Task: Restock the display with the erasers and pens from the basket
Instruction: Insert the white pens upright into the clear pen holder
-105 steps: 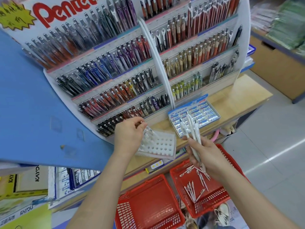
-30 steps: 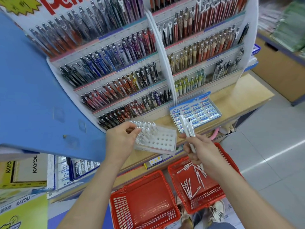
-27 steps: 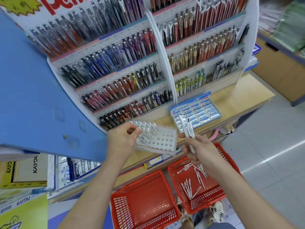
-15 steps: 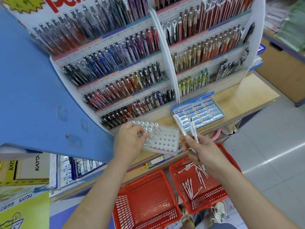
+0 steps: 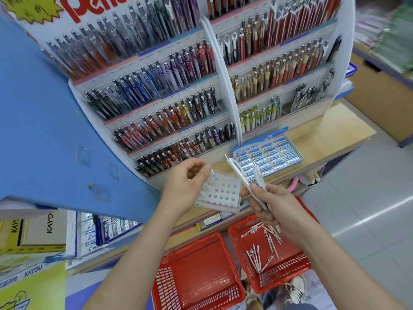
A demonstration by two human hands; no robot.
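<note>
While the right hand [image 5: 270,206] grips a few white pens [image 5: 237,172] just right of the holed stand [image 5: 225,194], they look light, stiff and slick, so pinch mid-barrel; the left hand's [image 5: 185,183] hold is unclear.

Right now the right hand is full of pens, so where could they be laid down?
The bare wooden shelf right of the eraser box, out to its far edge, is free. The left red basket is also bare inside. It is crowded between the white pen rack and the eraser box, where the right hand holds the pens.
</note>
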